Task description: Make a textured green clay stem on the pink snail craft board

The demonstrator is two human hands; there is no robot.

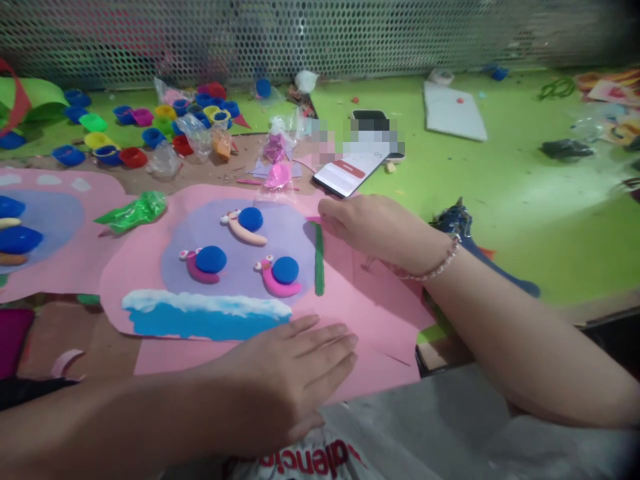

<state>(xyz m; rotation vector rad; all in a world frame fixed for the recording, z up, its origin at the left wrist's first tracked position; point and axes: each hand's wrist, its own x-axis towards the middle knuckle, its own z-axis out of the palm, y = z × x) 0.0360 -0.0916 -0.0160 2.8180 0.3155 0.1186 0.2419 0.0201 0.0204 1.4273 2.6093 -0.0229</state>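
Note:
My left hand [290,373] lies with its fingers spread on pink paper [373,327], just below a blue strip with a white wavy top [205,320]. My right hand [355,223], with a beaded bracelet at the wrist, rests at the paper's upper edge with its fingers curled; what they hold, if anything, is hidden. On the purple oval [235,260] sit three clay snails with blue round shells, one at the top [250,219], one at lower left [211,260] and one at lower right [285,271]. A green strip [319,260] stands right of them.
A phone [350,170] lies just beyond my right hand. Several small coloured tubs, one of them red [133,158], are scattered at the back left. A green wrapped packet [137,212] lies on the left. A white board [454,112] is at the back right, before a perforated metal panel [300,40].

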